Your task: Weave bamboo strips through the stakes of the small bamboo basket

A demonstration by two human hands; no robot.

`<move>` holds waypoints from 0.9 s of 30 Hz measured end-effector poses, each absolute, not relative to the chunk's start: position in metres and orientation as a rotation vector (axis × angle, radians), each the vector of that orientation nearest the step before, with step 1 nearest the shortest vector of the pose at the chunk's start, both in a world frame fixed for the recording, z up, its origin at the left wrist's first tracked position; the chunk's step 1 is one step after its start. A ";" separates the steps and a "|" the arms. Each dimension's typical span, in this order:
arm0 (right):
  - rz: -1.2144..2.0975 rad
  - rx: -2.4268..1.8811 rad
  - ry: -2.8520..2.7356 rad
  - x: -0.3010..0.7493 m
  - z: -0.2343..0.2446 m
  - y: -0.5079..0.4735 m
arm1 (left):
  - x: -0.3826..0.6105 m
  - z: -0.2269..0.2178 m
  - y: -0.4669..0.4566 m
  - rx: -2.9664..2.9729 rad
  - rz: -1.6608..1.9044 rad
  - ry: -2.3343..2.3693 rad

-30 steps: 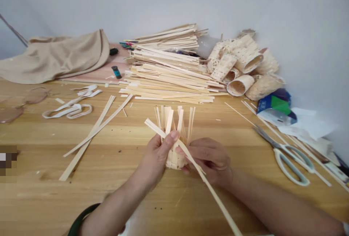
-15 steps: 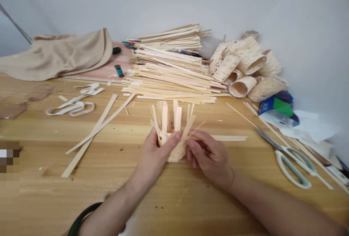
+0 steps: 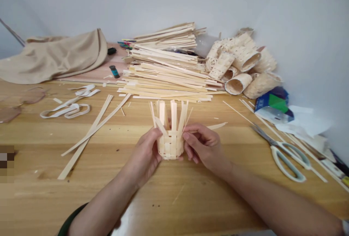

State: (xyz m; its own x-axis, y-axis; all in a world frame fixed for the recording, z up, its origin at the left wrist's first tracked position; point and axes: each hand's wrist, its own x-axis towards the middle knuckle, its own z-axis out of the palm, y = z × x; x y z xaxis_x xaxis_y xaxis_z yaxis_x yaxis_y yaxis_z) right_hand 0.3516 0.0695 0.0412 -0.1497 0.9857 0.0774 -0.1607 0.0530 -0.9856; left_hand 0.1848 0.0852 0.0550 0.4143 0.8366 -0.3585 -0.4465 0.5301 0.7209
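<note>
A small half-woven basket (image 3: 169, 144) of pale bamboo strips stands on the wooden table (image 3: 109, 192), its loose uprights pointing up. My left hand (image 3: 145, 154) is curled round its left side, thumb on a slanting strip. On the basket's right side my right hand (image 3: 203, 144) pinches a thin weaving strip (image 3: 216, 126) that runs off to the right behind my fingers.
A big pile of bamboo strips (image 3: 166, 72) lies behind the basket. Finished woven baskets (image 3: 242, 68) are heaped at the back right. Scissors (image 3: 286, 152) lie at the right, loose long strips (image 3: 92, 130) and white ribbon (image 3: 68, 108) at the left, tan cloth (image 3: 54, 56) beyond.
The long strip that trailed toward me a second ago has been drawn round the basket and now sticks out to the right. Both hands have shifted slightly up the table with the basket.
</note>
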 end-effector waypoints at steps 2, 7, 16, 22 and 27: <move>1.351 -0.972 -1.229 0.352 0.041 0.068 | 0.184 0.056 0.085 0.598 0.857 0.746; 1.366 -0.984 -1.202 0.351 0.042 0.068 | 0.182 0.057 0.086 0.555 0.865 0.717; 1.446 -0.913 -1.190 0.354 0.034 0.074 | 0.173 0.060 0.090 0.565 0.916 0.767; 1.453 -0.999 -1.112 0.356 0.029 0.078 | 0.176 0.062 0.092 0.536 0.937 0.738; 1.322 -0.980 -1.219 0.355 0.028 0.071 | 0.177 0.055 0.091 0.514 0.958 0.826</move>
State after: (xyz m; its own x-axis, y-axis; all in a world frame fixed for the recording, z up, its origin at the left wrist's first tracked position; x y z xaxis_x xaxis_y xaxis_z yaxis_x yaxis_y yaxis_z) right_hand 0.3553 0.0709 0.0276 -0.1247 0.9891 0.0784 -0.1580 0.0582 -0.9857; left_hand 0.1770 0.0915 0.0552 0.3166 0.8682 -0.3820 -0.5054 0.4952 0.7067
